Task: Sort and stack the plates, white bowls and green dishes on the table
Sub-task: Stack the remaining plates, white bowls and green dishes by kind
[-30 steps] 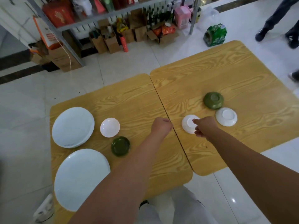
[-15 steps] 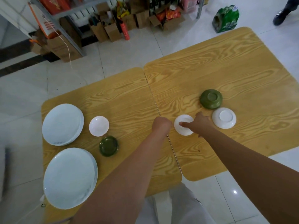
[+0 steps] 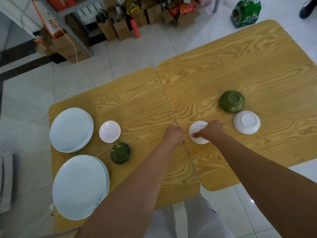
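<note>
Head camera, looking down. Item list follows.

- left table (image 3: 137,93) and right table (image 3: 240,62): wood-grain tops, butted edge to edge along one seam.
- rear plate stack (image 3: 71,130): pale plates, far left of the left table.
- front plate stack (image 3: 80,187): larger pale plates, nearer the person, just beside the rear stack.
- upright white bowl (image 3: 109,131): mouth up, just right of the rear plate stack.
- upright green dish (image 3: 121,153): mouth up, near that bowl on its near side, apart from it.
- gripped white bowl (image 3: 197,127): upside down on the right table, close to the seam.
- overturned green dish (image 3: 232,101): base up, farther back on the right table.
- second overturned white bowl (image 3: 246,122): base up, just in front of the green dish, right of the gripped bowl and apart from it.
- left hand (image 3: 173,134): clenched in a fist with nothing in it, at the seam.
- right hand (image 3: 211,132): grasping the gripped white bowl, thumb on the near rim, fingers curled over the base.
- cardboard boxes (image 3: 109,30) and green package (image 3: 246,12): on the tiled floor beyond the tables.
</note>
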A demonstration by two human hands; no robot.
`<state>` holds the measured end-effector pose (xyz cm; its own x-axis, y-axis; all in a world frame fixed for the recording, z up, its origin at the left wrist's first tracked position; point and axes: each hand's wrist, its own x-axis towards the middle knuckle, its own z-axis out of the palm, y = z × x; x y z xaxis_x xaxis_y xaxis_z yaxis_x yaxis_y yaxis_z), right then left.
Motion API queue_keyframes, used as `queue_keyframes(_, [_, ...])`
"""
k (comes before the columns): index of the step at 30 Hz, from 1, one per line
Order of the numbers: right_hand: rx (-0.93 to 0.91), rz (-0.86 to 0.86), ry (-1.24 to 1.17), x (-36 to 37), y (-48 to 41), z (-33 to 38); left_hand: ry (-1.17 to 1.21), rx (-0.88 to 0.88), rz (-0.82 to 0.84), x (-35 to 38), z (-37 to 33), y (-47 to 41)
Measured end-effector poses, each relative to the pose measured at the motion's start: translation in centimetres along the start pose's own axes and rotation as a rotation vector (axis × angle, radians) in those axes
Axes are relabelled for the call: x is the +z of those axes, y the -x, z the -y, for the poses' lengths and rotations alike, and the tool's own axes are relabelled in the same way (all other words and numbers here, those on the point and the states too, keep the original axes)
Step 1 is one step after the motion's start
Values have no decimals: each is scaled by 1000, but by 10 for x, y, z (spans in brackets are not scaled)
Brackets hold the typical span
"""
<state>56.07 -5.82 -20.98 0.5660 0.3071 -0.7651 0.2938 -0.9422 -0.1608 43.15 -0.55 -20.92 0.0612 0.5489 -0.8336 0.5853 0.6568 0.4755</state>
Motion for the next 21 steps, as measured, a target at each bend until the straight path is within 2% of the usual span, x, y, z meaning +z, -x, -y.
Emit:
queue_keyframes(4, [-39,7,-187,-1,5,4,9,43,29,-9,3,1])
queue_keyframes(8, [-303,-24,-189,-3,11,0,19,80,15,-24,5,1])
queue_keyframes(13, [-528,70,-352,-2,34,12,56,88,-60,-53,6,5])
queue_keyframes(17, [-697,-75,-220,6,54,33,176,85,-145,-92,5,12])
queue_keyframes(21, [-854,-83,-141,24,74,58,230,125,-189,-141,10,25])
